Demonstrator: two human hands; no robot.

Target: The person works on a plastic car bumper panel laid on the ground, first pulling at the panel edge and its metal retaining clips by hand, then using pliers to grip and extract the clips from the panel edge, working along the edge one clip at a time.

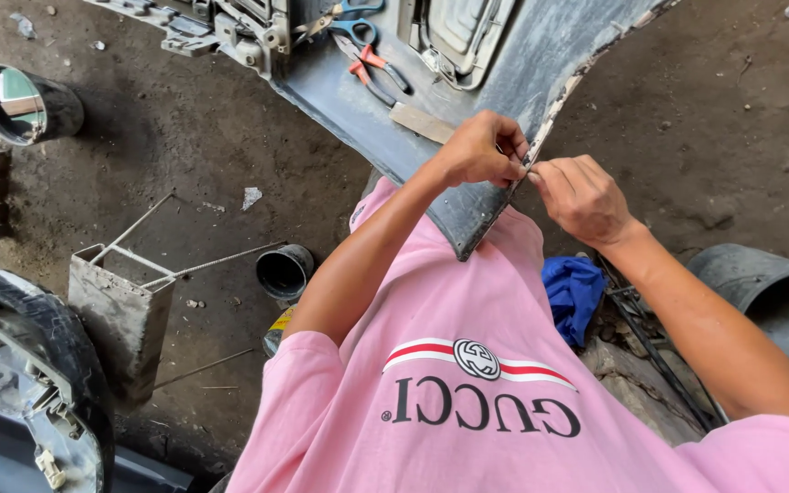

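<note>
Grey plastic makes up the large vehicle body panel that lies across your lap and runs away from you toward the far side of the scene, its near end narrowing to a point over your pink shirt. Both your hands meet at the panel's right edge, which looks rough, pale and chipped. Your left hand is curled shut over that edge from the left, fingers pinched together on it, and your right hand is closed too, fingertips pressing something small and thin against the same spot; what that small thing is, I cannot tell. The two hands nearly touch. On the far part of the panel rest red-handled pliers, blue-handled scissors and a flat pale strip, all loose. To your right lie a blue cloth and a grey bucket; to your left, on the dirt floor, stand a square metal tin with thin rods across it and a small black pot, with a round metal can farther off. The risks, as I judge them: the ragged edge could cut your fingertips if your pinch slips along it; the panel is balanced only on your legs, so a hard pull could tip it and send the loose tools sliding to the floor; and the brittle edge could crack further under pressure.
</note>
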